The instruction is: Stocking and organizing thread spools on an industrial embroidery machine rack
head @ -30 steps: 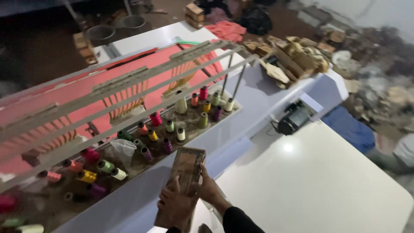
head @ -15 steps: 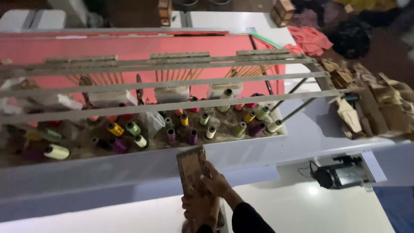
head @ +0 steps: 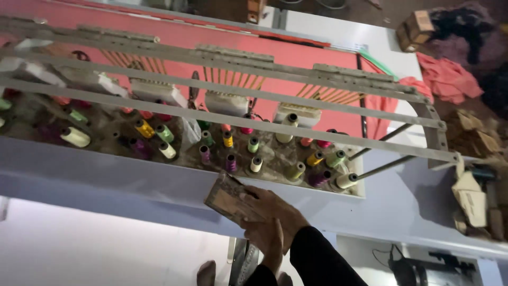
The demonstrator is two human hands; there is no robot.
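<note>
Board (head: 228, 197), flat and worn, sits gripped in the right hand (head: 275, 212), fingers closed over its near end, just below the spool tray (head: 296, 186). Left hand (head: 262, 241) lies beneath; its grip cannot be told.

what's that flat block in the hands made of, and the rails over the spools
Flat block: looks like worn wood or thick card, matte brown, with scuffed, pale, frayed edges; hard to tell which. Rails: seemingly painted metal, dull grey, straight and thin, with bolted end brackets.
</note>
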